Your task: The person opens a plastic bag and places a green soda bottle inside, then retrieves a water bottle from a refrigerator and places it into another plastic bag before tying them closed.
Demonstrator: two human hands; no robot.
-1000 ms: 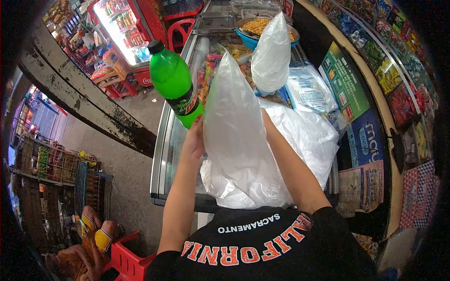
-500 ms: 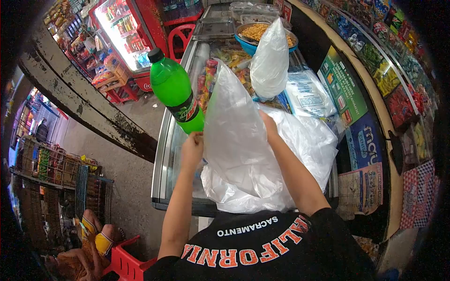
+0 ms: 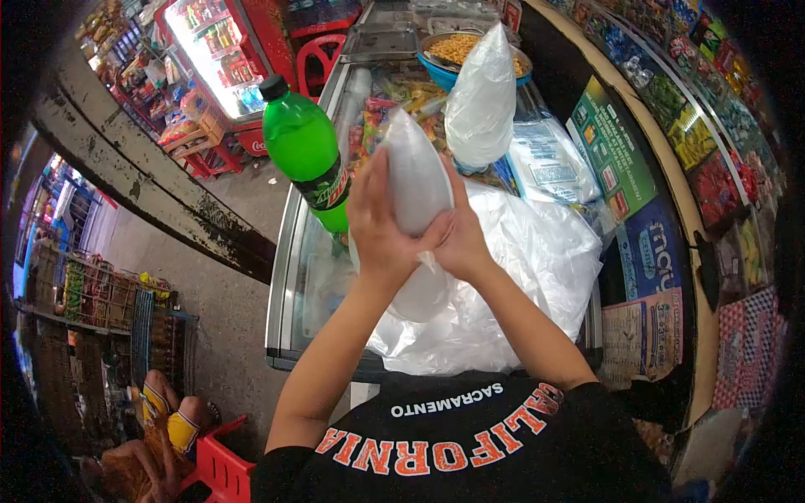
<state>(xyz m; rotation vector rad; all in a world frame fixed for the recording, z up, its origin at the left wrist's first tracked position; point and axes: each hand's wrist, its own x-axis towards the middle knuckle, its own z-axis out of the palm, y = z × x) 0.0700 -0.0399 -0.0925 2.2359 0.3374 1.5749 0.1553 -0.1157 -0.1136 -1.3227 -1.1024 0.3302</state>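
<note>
Between my two hands stands a whitish translucent plastic bag (image 3: 417, 180), squeezed into a pointed shape. My left hand (image 3: 381, 222) wraps its left side and my right hand (image 3: 457, 230) its right side, thumbs meeting in front. A loose part of the bag hangs below my hands. Just left of my left hand is a green soda bottle (image 3: 300, 138) with a black cap. Behind and to the right, a cone-shaped white bag bundle (image 3: 480, 105) stands upright. Crumpled white plastic (image 3: 520, 268) spreads under my forearms.
A glass-topped freezer (image 3: 289, 293) carries these things, with a blue bowl (image 3: 442, 75) of snacks at the back and a plastic pack (image 3: 549, 163) at the right. A person (image 3: 155, 444) sits at lower left near a red chair (image 3: 225, 461). Snack packs hang at right.
Both hands have moved up and together around the bag, which was wide and tall between them before. It is now narrower and gathered.
</note>
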